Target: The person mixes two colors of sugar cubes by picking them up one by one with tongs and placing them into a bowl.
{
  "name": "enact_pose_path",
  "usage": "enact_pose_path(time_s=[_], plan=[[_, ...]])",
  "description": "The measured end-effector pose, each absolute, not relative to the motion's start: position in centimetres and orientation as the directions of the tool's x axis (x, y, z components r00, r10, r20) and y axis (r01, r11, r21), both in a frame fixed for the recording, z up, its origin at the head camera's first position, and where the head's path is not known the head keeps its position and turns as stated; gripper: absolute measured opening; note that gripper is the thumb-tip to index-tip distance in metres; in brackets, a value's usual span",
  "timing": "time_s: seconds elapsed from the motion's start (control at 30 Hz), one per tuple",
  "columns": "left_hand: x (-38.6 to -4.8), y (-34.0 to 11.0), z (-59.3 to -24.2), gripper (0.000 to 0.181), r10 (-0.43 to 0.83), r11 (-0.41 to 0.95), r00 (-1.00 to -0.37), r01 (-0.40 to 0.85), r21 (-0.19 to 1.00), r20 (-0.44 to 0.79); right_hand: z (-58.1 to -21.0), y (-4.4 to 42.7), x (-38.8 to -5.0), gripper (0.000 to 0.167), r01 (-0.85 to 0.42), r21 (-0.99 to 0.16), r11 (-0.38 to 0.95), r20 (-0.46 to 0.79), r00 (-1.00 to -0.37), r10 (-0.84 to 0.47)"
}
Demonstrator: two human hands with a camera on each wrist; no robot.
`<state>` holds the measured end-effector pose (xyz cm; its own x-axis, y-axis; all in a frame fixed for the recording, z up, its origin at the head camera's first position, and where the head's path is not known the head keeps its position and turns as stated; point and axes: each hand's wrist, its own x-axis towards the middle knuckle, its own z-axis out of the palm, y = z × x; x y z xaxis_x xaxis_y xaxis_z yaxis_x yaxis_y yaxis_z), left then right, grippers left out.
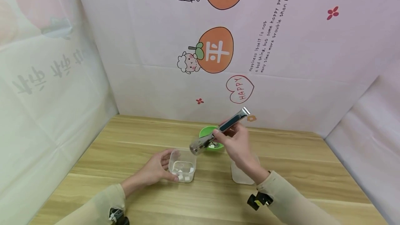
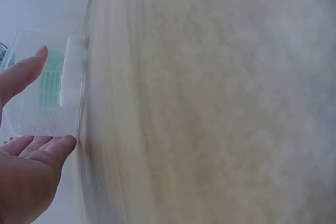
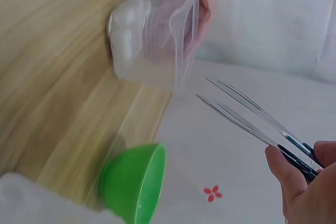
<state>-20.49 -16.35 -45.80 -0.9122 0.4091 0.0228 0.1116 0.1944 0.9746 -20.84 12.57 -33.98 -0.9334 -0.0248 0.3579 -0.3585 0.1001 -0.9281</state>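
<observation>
A clear plastic container (image 1: 192,162) stands on the table with several small white pieces (image 1: 184,177) at its bottom. My left hand (image 1: 153,170) holds it from the left side, thumb in front and fingers behind. In the left wrist view the thumb and fingers lie on opposite sides of the container (image 2: 31,121). My right hand (image 1: 239,147) grips metal tongs (image 1: 230,123) with dark grip panels, raised above the table. The tips of the tongs (image 3: 236,121) are apart in the right wrist view, with nothing visible between them, near the container's opening.
A green bowl (image 1: 204,132) sits behind, partly covered by the tongs, with some white and dark bits inside. Another translucent container (image 1: 240,177) stands under the right forearm. A printed cloth wall (image 1: 150,89) rises behind the wooden table (image 1: 140,134).
</observation>
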Motion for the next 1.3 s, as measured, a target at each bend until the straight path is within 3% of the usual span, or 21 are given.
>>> enact_pose_path(time_s=[0.33, 1.03, 1.3], plan=[[-20.3, -16.3, -45.5, 0.106, 0.416, 0.170, -0.909, 0.103, 0.980, 0.023, -35.9, 9.4, -19.2, 0.025, -0.435, -0.862, 0.259, 0.411, -0.900, -0.144], [-20.4, -16.3, -45.5, 0.105, 0.423, 0.177, -0.906, 0.118, 0.977, 0.033, -38.1, 7.5, -19.3, 0.024, -0.391, -0.865, 0.313, 0.348, -0.919, -0.186], [-20.4, -16.3, -45.6, 0.106, 0.418, 0.186, -0.908, 0.117, 0.976, 0.029, -38.1, 7.4, -19.7, 0.019, -0.393, -0.879, 0.268, 0.354, -0.917, -0.183]])
